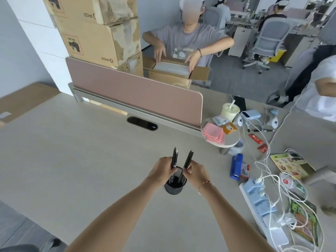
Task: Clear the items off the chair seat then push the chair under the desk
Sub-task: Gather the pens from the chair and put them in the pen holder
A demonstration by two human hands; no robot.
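A black mesh pen cup (175, 188) stands on the pale desk (81, 157) in front of me. My left hand (162, 169) is closed around a few black pens (174, 158) whose lower ends sit in the cup. My right hand (197, 172) pinches another bundle of black pens (188, 159), also dipping into the cup. Both bundles lean outward and stick up above my fingers. A dark edge at the bottom left (20, 248) may be the chair; the seat is hidden.
A pink divider screen (138, 91) runs along the desk's back. To the right lie a blue stapler (236, 165), a blue power strip (258, 202) with white cables, snack packets, pink notes and a drink cup (230, 110). Stacked cardboard boxes (98, 33) and a person stand behind.
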